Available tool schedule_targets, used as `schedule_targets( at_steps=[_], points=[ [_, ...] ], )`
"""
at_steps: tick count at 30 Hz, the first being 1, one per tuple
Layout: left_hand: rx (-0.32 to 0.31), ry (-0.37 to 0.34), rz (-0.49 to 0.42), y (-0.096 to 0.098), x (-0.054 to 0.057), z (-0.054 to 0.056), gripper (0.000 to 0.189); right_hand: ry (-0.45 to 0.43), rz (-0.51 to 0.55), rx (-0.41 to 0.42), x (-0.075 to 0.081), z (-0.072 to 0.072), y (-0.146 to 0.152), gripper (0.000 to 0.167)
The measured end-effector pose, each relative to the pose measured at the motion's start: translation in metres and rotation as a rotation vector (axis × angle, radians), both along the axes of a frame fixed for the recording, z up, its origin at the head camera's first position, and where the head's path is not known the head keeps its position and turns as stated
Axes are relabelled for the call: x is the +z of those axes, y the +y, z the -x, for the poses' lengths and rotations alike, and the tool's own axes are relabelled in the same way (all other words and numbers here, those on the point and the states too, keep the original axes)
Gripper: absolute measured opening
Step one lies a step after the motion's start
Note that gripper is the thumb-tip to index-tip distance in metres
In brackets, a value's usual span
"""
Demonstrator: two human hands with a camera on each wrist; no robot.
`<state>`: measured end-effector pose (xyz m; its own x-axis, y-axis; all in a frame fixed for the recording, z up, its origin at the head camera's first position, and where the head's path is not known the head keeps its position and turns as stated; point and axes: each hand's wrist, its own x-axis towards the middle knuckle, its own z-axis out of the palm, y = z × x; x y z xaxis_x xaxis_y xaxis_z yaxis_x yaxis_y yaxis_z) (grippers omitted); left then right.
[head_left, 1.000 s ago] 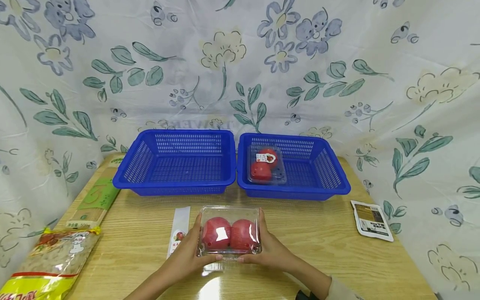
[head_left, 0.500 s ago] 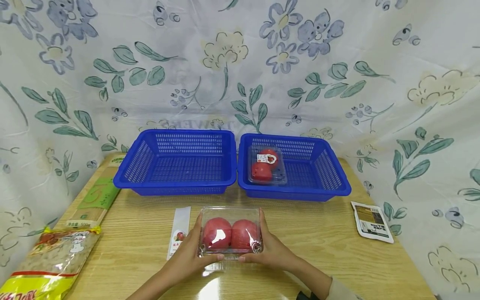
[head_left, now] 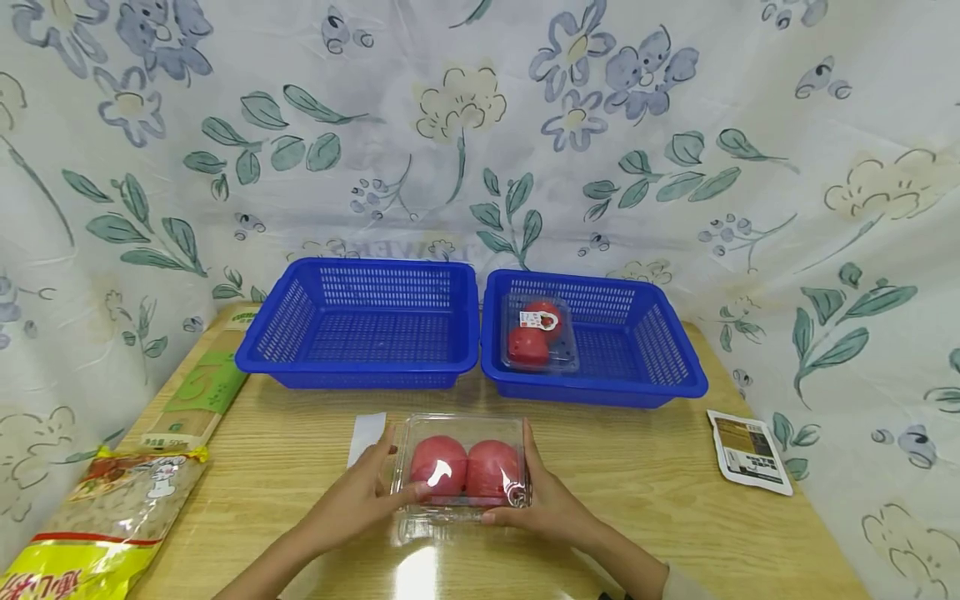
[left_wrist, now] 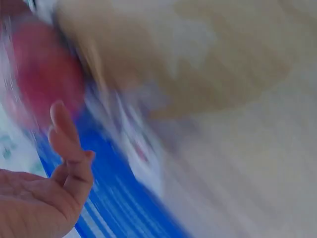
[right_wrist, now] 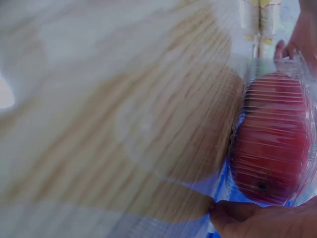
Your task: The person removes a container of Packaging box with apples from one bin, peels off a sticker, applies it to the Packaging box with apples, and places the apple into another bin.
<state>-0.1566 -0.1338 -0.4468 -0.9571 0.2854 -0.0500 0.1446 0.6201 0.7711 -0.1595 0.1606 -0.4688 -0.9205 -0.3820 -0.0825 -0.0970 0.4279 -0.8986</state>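
A clear plastic fruit box [head_left: 463,426] with two red round fruits [head_left: 492,468] stands at the front middle of the table in the head view. My right hand [head_left: 553,507] grips its right side, thumb along the near bottom edge and fingers behind. My left hand [head_left: 358,502] is at the box's left end, its thumb overlapping the front in the head view. The left wrist view shows that hand's fingers [left_wrist: 74,168] loosely bent, with a gap to the blurred box. Partly hidden behind the left hand lies a white label strip [head_left: 367,432].
Two blue baskets [head_left: 360,367] stand along the back; the right basket [head_left: 592,390] holds another labelled fruit box [head_left: 540,337]. A green noodle pack [head_left: 198,387] and a yellow-ended food bag [head_left: 112,508] lie at the left, a small pouch [head_left: 750,452] at the right.
My left hand has loosened from the box's left side and shifted left, now covering the lower part of the label strip. The right hand keeps its grip. The head view has shifted slightly.
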Motion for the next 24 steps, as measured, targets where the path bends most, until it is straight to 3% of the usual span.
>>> schedule_targets(
  at_steps=[2, 5, 8, 10, 15, 24],
  points=[
    [0.028, 0.036, 0.034, -0.018, 0.002, 0.011, 0.093, -0.003, 0.007, -0.002, 0.0, 0.0, 0.0, 0.136],
    [0.041, 0.177, 0.171, -0.046, 0.0, 0.029, 0.078, 0.0, 0.009, -0.008, 0.001, 0.0, 0.0, 0.135],
    [0.02, 0.338, 0.344, -0.069, -0.008, 0.043, 0.07, 0.0, 0.008, -0.009, 0.001, -0.001, 0.0, 0.133],
    [-0.01, 0.405, 0.428, -0.079, -0.015, 0.049, 0.065, 0.003, 0.005, -0.008, 0.001, -0.002, 0.001, 0.132],
    [-0.052, 0.447, 0.547, -0.089, -0.029, 0.053, 0.063, 0.004, -0.004, -0.003, 0.0, -0.003, 0.001, 0.129],
    [-0.067, 0.433, 0.588, -0.088, -0.038, 0.05, 0.068, 0.01, -0.035, -0.006, 0.001, -0.004, 0.001, 0.124]
  ],
)
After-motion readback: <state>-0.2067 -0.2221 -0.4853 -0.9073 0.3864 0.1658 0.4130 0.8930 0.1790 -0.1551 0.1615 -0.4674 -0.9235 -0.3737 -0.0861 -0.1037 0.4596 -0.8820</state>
